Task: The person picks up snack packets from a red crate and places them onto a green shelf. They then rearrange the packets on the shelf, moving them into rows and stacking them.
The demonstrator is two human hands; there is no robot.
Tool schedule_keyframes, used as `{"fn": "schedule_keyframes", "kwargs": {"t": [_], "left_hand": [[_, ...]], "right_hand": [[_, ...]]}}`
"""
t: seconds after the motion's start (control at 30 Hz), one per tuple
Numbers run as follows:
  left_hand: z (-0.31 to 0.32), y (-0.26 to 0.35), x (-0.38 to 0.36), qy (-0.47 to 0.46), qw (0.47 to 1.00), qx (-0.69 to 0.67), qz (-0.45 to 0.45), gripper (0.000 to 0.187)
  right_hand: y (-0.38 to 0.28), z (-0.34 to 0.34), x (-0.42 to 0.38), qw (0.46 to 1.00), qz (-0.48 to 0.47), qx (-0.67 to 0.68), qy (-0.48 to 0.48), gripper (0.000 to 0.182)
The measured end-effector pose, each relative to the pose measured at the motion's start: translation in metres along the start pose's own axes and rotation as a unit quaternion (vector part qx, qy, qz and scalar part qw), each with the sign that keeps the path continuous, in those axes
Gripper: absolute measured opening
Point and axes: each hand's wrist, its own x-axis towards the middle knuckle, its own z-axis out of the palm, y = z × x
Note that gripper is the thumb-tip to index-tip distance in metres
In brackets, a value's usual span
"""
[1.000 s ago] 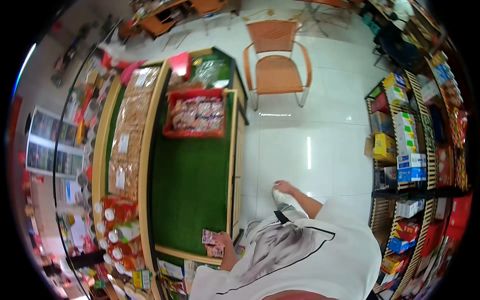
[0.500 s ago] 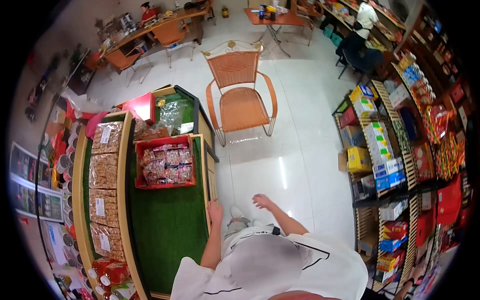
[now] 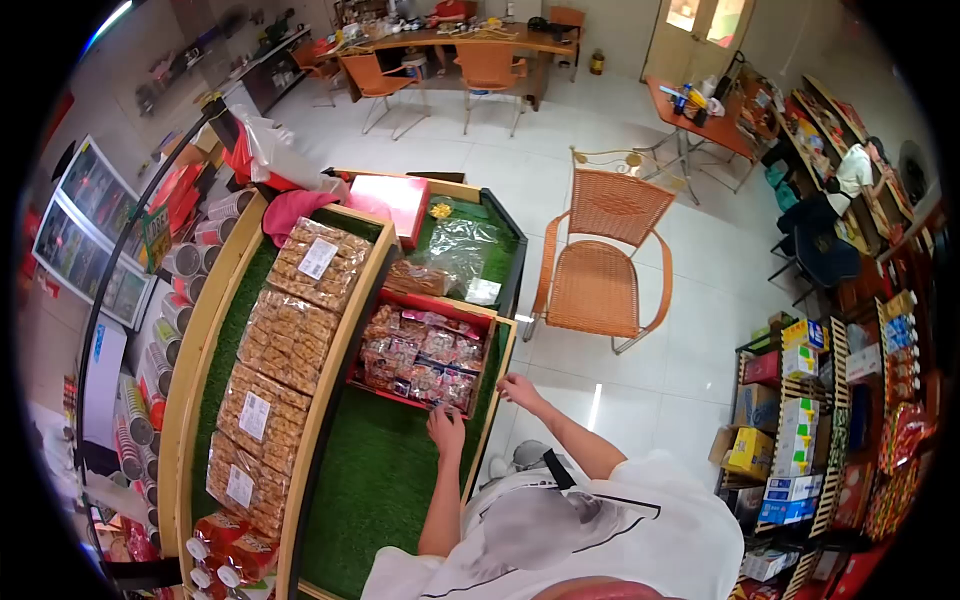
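Note:
A red cardboard box (image 3: 482,352) of small wrapped snack packets (image 3: 425,350) sits on the green turf of the display counter. My left hand (image 3: 446,428) is at the near edge of this box, its fingers stretched toward the rim; whether they touch it is hard to tell. Just off the box's right corner, my right hand (image 3: 519,390) hovers by the wooden counter edge, fingers loosely bent and apart, holding nothing. Left of the box, bagged brown snack blocks (image 3: 290,340) with white labels lie in a row on a raised shelf.
Bottles of red drink (image 3: 232,550) stand at the shelf's near end. Beyond the box lie a clear plastic bag (image 3: 462,250) and a red gift box (image 3: 377,204). A wicker chair (image 3: 597,285) stands ahead; goods racks (image 3: 800,430) line the right. Two people are farther off.
My view has swung left, closer to the counter. Both hands have come to the box; the left went from the counter's side edge to the box's near rim.

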Motion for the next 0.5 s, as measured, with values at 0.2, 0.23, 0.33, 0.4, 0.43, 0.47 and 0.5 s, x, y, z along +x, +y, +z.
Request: {"fn": "schedule_keyframes", "kwargs": {"t": [0.2, 0.23, 0.33, 0.4, 0.43, 0.47, 0.5], "left_hand": [[0.045, -0.002, 0.105, -0.043, 0.998, 0.039, 0.030, 0.029], [0.053, -0.002, 0.115, -0.050, 0.996, 0.061, 0.037, 0.029], [0.086, -0.029, 0.139, -0.149, 0.979, 0.136, -0.040, 0.041], [0.085, -0.016, 0.129, -0.166, 0.965, 0.180, -0.092, 0.043], [0.089, -0.014, 0.133, -0.182, 0.957, 0.191, -0.119, 0.044], [0.095, -0.021, 0.137, -0.219, 0.948, 0.179, -0.143, 0.045], [0.103, -0.029, 0.143, -0.253, 0.938, 0.165, -0.168, 0.046]], "right_hand": [[-0.066, 0.030, 0.071, 0.963, -0.212, -0.155, -0.061, 0.030], [-0.072, 0.030, 0.073, 0.951, -0.233, -0.184, -0.084, 0.030], [-0.098, 0.020, 0.097, 0.915, -0.290, -0.255, -0.119, 0.031], [-0.096, 0.018, 0.102, 0.918, -0.210, -0.300, -0.155, 0.035], [-0.079, 0.020, 0.115, 0.913, -0.207, -0.304, -0.178, 0.037], [-0.065, 0.023, 0.131, 0.906, -0.208, -0.308, -0.201, 0.040], [-0.087, 0.015, 0.127, 0.910, -0.204, -0.281, -0.227, 0.041]]}}
